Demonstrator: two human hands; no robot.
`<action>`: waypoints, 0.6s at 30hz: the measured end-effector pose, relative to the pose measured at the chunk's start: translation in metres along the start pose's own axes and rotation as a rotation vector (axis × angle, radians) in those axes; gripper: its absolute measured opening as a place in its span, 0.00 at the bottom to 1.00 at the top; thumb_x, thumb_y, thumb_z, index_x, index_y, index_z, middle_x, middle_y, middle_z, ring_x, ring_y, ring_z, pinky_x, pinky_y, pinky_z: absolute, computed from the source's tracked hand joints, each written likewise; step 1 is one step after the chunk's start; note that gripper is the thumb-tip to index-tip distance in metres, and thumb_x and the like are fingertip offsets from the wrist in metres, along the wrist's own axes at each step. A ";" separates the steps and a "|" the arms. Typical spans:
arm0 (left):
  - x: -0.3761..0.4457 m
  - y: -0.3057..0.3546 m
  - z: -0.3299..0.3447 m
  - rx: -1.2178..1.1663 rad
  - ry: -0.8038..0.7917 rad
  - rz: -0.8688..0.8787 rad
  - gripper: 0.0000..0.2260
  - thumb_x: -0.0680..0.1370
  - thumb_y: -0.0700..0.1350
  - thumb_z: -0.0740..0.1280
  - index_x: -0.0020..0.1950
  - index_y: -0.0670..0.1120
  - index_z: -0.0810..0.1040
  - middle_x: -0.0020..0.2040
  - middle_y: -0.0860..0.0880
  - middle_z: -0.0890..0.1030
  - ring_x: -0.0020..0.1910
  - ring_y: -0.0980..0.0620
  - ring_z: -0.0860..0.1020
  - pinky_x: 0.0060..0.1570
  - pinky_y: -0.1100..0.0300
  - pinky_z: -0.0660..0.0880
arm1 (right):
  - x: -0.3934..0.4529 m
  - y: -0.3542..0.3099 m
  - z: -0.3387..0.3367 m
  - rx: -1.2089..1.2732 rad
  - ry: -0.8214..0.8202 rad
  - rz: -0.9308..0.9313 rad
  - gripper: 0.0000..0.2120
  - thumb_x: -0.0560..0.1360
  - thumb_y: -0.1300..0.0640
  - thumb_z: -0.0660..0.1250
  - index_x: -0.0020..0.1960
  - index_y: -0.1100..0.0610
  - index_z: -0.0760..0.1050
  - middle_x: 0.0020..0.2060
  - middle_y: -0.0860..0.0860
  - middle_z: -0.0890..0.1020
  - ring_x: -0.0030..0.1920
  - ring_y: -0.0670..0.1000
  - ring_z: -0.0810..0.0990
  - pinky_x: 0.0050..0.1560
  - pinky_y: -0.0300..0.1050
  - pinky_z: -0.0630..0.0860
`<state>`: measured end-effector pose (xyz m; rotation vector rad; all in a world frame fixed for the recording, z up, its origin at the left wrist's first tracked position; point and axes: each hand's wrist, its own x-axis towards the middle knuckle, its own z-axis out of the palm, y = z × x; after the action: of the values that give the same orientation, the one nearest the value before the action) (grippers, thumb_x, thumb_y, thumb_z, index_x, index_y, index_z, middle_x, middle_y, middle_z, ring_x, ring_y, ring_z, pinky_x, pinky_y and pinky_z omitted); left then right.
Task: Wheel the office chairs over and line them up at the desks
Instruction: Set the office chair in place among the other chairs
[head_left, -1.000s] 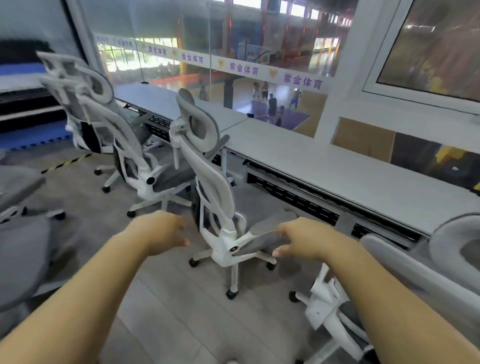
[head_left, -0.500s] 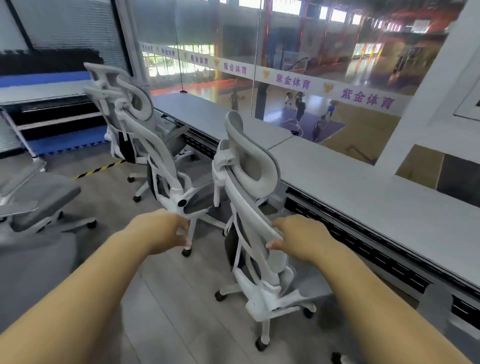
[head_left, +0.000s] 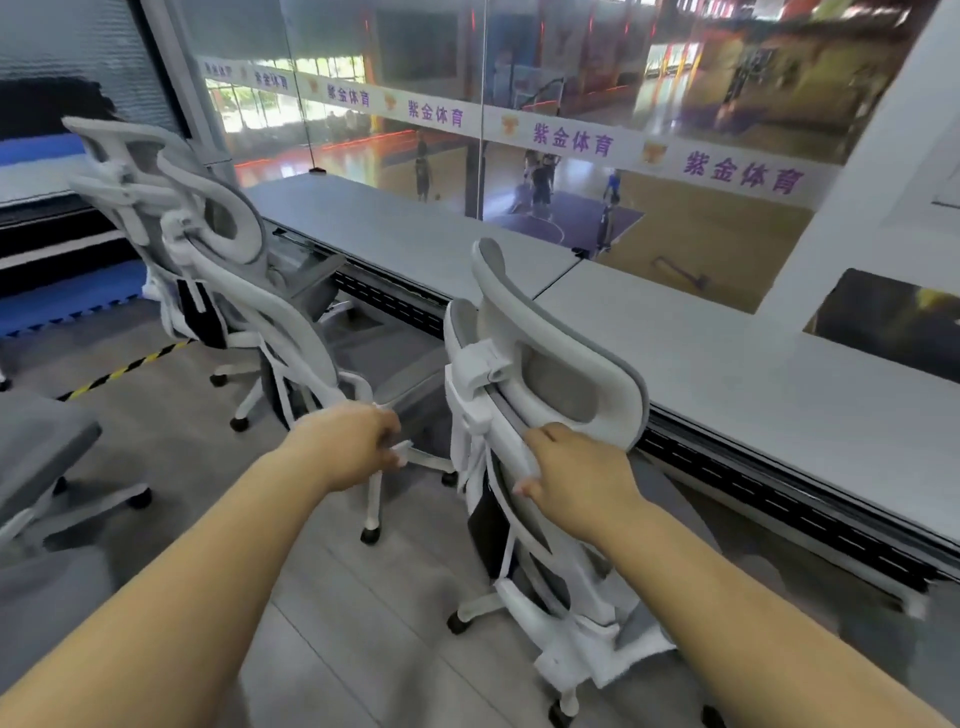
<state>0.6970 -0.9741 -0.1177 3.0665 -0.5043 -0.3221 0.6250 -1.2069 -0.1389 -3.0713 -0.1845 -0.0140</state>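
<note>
Right hand (head_left: 574, 470) grips the nearest office chair's backrest (head_left: 524, 447), fingers curled around its edge; left hand (head_left: 353, 447) hangs loosely curled, holding nothing.

3 white mesh chairs: nearest chair (head_left: 540, 415) upright, back to camera, at desk (head_left: 727, 374); middle chair (head_left: 270, 306), far chair (head_left: 119, 171) alongside.

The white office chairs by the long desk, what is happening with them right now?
A person is lining up office chairs along the long grey desk. The right hand grips the backrest edge of the nearest white mesh chair, which stands beside the desk. The left hand hangs loosely curled in the air and holds nothing. Two more white chairs already stand at the desk further left.
</note>
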 end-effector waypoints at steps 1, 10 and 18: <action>0.013 -0.004 -0.002 0.000 0.016 0.035 0.16 0.76 0.57 0.64 0.61 0.53 0.73 0.59 0.50 0.75 0.55 0.48 0.75 0.51 0.52 0.74 | 0.004 -0.003 0.004 -0.004 -0.011 0.026 0.21 0.76 0.45 0.62 0.64 0.53 0.66 0.58 0.51 0.73 0.54 0.55 0.75 0.39 0.47 0.70; 0.100 -0.017 -0.017 -0.046 0.071 0.361 0.23 0.75 0.52 0.65 0.69 0.56 0.65 0.67 0.51 0.69 0.62 0.47 0.72 0.54 0.51 0.73 | 0.004 -0.016 0.021 0.034 -0.024 0.319 0.25 0.77 0.51 0.61 0.72 0.50 0.58 0.65 0.50 0.70 0.60 0.54 0.72 0.48 0.50 0.76; 0.131 -0.005 -0.005 -0.121 0.124 0.582 0.25 0.74 0.44 0.68 0.69 0.53 0.67 0.70 0.52 0.66 0.69 0.46 0.63 0.62 0.49 0.69 | -0.033 -0.013 0.020 0.095 0.044 0.543 0.22 0.75 0.58 0.64 0.68 0.48 0.66 0.62 0.47 0.74 0.60 0.54 0.73 0.50 0.49 0.75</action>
<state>0.8212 -1.0113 -0.1388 2.6393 -1.2630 -0.1348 0.5913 -1.1971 -0.1582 -2.9127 0.6285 -0.0430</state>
